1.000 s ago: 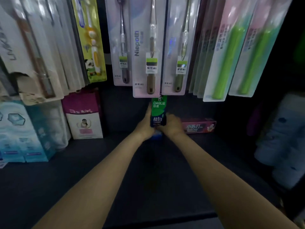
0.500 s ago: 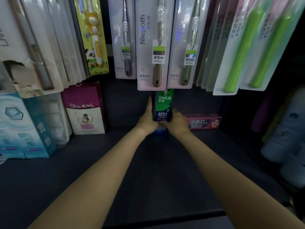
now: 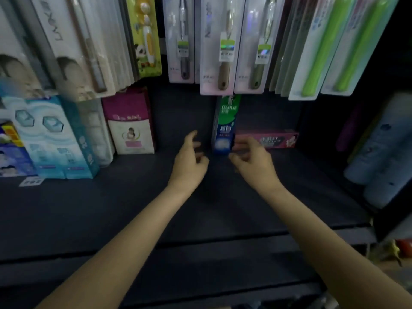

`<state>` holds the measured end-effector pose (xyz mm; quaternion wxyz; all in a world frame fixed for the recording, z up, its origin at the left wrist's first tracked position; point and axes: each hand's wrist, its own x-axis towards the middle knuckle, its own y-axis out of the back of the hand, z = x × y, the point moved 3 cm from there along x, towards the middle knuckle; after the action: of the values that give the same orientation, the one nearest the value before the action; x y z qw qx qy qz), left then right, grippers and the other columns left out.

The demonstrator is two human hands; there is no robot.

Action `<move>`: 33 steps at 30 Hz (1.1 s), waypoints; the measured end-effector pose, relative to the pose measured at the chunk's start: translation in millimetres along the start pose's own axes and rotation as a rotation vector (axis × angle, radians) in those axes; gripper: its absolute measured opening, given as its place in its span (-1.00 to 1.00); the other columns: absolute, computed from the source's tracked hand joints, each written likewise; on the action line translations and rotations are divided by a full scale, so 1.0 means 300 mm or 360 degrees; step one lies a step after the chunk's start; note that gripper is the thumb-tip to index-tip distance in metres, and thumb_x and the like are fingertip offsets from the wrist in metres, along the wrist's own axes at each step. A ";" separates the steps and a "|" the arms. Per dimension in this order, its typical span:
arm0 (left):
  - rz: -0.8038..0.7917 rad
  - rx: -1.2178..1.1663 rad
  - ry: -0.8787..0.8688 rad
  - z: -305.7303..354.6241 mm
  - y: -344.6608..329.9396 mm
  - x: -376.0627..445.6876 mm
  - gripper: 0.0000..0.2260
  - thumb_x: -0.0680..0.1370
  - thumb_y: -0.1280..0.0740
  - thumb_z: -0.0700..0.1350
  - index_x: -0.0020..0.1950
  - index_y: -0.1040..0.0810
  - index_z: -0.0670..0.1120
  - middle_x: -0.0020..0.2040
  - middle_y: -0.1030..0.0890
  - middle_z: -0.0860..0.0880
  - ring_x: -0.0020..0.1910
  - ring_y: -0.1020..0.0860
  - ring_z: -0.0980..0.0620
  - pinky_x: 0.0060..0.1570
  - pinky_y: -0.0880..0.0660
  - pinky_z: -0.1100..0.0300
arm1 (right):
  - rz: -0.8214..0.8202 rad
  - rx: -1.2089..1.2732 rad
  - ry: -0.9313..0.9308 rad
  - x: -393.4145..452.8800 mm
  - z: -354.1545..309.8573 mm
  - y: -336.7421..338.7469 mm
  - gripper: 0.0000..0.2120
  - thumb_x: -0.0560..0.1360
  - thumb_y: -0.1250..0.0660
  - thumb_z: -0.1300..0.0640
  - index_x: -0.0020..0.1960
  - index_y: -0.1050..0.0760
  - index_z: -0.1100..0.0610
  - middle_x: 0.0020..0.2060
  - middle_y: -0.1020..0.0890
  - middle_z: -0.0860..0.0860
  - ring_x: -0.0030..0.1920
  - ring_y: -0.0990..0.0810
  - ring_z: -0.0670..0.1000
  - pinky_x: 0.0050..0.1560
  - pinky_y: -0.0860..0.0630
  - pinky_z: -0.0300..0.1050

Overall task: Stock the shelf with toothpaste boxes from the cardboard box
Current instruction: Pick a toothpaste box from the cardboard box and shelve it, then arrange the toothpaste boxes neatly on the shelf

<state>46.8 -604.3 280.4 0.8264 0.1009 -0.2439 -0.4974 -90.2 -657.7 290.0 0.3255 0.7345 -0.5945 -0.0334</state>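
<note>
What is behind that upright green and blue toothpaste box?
Behind the green and blue toothpaste box only the dark shelf back panel shows; the box covers whatever stands directly behind it.

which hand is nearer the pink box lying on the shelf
Right. The right hand is just left of and in front of the pink box, nearly touching. The left hand is farther left, beyond the upright green box.

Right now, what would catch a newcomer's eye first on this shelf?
A green and blue toothpaste box stands upright at the back of the dark shelf, with the left hand and right hand open just in front. Bright green toothbrushes hang above to the right.
</note>
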 end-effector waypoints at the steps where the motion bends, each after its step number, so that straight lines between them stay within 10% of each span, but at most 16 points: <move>1: 0.0037 0.0012 -0.0172 0.012 0.025 -0.094 -0.48 0.52 -0.22 -0.36 0.44 -0.22 -0.06 0.27 -0.45 -0.05 0.07 -0.50 0.14 0.04 -0.41 0.43 | -0.0035 0.0021 0.0158 -0.101 -0.018 0.006 -0.78 0.49 -0.33 0.26 0.13 -0.47 0.15 -0.09 -0.62 0.03 -0.19 -0.59 -0.05 -0.06 -0.57 -0.12; 6: -0.0210 0.0044 -0.0505 -0.118 0.081 -0.637 -0.65 0.48 -0.18 -0.27 0.24 -0.39 -0.05 0.05 -0.52 0.05 -0.04 -0.53 0.23 0.02 -0.42 0.42 | -0.0537 0.0054 0.0551 -0.611 -0.018 -0.077 -0.86 0.48 -0.24 0.21 -0.03 -0.55 0.17 -0.31 -0.61 -0.06 -0.33 -0.56 -0.11 -0.28 -0.41 -0.40; 10: -0.0574 0.0162 0.0110 -0.442 0.043 -0.997 -0.58 0.40 -0.12 -0.07 0.27 -0.36 0.01 0.01 -0.56 0.02 -0.05 -0.59 0.05 -0.01 -0.51 0.19 | -0.1196 -0.0332 0.0305 -0.937 0.218 -0.303 -0.81 0.49 -0.23 0.18 0.05 -0.54 0.21 -0.11 -0.65 0.12 -0.14 -0.56 -0.02 -0.14 -0.42 -0.21; 15: -0.0864 0.0485 0.0545 -0.706 0.052 -1.219 -0.58 0.49 -0.21 -0.33 0.34 -0.34 -0.13 0.13 -0.51 -0.07 -0.07 -0.55 -0.10 -0.08 -0.43 0.13 | -0.1742 -0.0913 -0.0128 -1.196 0.518 -0.492 -0.59 0.56 -0.10 0.33 0.39 -0.31 0.14 0.37 -0.34 0.11 0.38 -0.29 0.10 0.27 -0.17 -0.17; 20: -0.1050 0.0585 0.0662 -0.775 0.052 -1.284 -0.61 0.54 -0.20 -0.30 0.36 -0.31 -0.14 0.16 -0.50 -0.12 -0.20 -0.49 -0.01 -0.22 -0.38 0.16 | -0.1546 -0.1115 -0.0691 -1.277 0.733 -0.555 -0.52 0.61 -0.09 0.16 0.51 -0.10 0.11 0.41 -0.24 0.27 0.35 -0.32 0.26 0.06 -0.42 0.07; 23: -0.1084 0.0534 0.0736 -0.784 0.046 -1.307 -0.63 0.56 -0.18 -0.29 0.37 -0.29 -0.14 0.08 -0.49 -0.23 -0.43 -0.30 0.16 -0.45 -0.19 0.31 | -0.1409 -0.0925 -0.0952 -1.291 0.806 -0.596 -0.39 0.60 -0.17 0.11 0.54 0.06 0.05 -0.14 -0.50 0.22 -0.27 -0.49 0.17 -0.48 -0.22 -0.14; 28: -0.1140 0.0528 0.0809 -0.812 0.035 -1.341 -0.63 0.58 -0.17 -0.26 0.38 -0.26 -0.11 0.17 -0.47 -0.14 -0.42 -0.31 0.16 -0.47 -0.17 0.33 | -0.1053 -0.0620 -0.1146 -1.311 0.855 -0.630 -0.37 0.52 -0.28 0.20 0.48 -0.06 0.01 0.10 -0.49 0.34 -0.26 -0.48 0.20 -0.42 -0.31 -0.09; 33: -0.1142 0.0510 0.0828 -0.809 0.025 -1.322 -0.62 0.57 -0.18 -0.27 0.38 -0.27 -0.12 0.17 -0.48 -0.12 -0.36 -0.38 0.13 -0.44 -0.25 0.37 | -0.0869 -0.0429 -0.1100 -1.283 0.773 -0.573 -0.31 0.49 -0.25 0.31 0.49 0.01 0.07 -0.34 -0.48 0.19 -0.42 -0.45 0.16 -0.48 -0.27 -0.12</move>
<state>21.4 -273.5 -45.4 0.6099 0.4264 -0.0519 -0.6660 -157.0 -401.1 -111.4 0.1800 0.7611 -0.4434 -0.4379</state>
